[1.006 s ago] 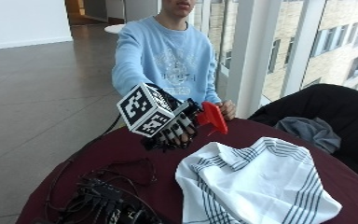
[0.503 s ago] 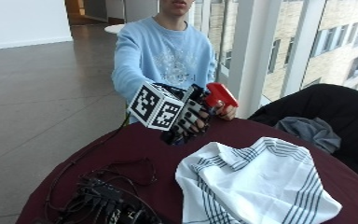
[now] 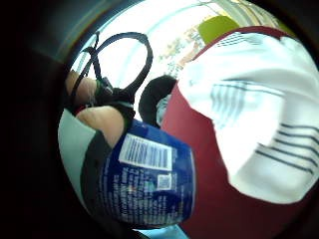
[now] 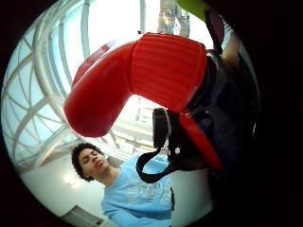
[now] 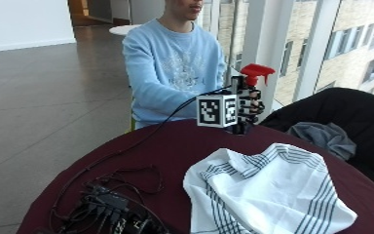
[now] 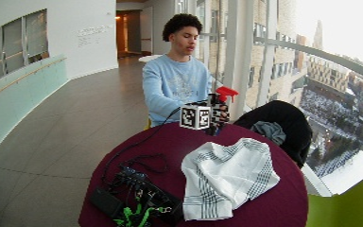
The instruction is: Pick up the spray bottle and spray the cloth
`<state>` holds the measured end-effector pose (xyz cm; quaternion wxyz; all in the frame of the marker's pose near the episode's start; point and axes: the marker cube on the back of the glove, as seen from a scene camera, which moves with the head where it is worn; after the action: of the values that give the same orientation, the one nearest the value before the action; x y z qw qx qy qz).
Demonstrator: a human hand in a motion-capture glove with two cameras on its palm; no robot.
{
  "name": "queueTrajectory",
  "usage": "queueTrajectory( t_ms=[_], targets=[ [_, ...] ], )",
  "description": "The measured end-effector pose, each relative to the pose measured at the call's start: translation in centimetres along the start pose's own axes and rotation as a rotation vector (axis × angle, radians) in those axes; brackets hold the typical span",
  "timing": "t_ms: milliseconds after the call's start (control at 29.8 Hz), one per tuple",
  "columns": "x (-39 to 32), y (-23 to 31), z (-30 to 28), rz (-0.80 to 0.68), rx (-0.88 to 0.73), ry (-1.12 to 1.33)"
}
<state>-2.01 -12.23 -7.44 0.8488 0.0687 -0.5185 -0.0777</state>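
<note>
a: state the position of the spray bottle (image 5: 247, 100).

b: it is held upright in the air above the far edge of the round table (image 5: 161, 151), in front of the person's chest. it does not touch the table. the red trigger head (image 5: 256, 72) is at the top, with the nozzle pointing toward the window side.

a: state the condition of the right hand (image 5: 249, 105).

b: the gloved fingers are curled round the neck and upper body of the bottle, just below the red head. the thumb-side palm view is filled by the ribbed red head and the trigger (image 4: 199, 139). the little-finger-side palm view shows the blue body with its white barcode label (image 3: 147, 152) close against the palm.

a: and the other hand?

b: the bare hand cannot be made out; it is hidden behind the gloved hand and bottle.

a: location of the cloth (image 5: 271, 190)?

b: it lies crumpled on the table on the near side, nearer the camera than the bottle and well apart from it. it is white with dark stripes near its edges. one fold overhangs the table rim.

a: other items present?

b: a tangle of black cables and connectors (image 5: 109, 204) on the near side of the table, beside the cloth. a dark chair (image 5: 343, 109) next to the table carries a grey garment (image 5: 323, 136).
</note>
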Motion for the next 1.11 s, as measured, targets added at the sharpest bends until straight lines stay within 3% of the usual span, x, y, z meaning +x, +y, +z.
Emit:
queueTrajectory(
  t_ms=[201,469,905,1107],
  targets=[
    [0.8,-1.6,7.6,-0.101,-0.050,-0.062],
    [2.4,-2.9,13.2,-0.107,-0.097,-0.130],
    [4.1,-2.4,14.6,-0.130,-0.103,-0.116],
    [3.7,-0.9,11.8,-0.081,-0.104,-0.045]
  ],
)
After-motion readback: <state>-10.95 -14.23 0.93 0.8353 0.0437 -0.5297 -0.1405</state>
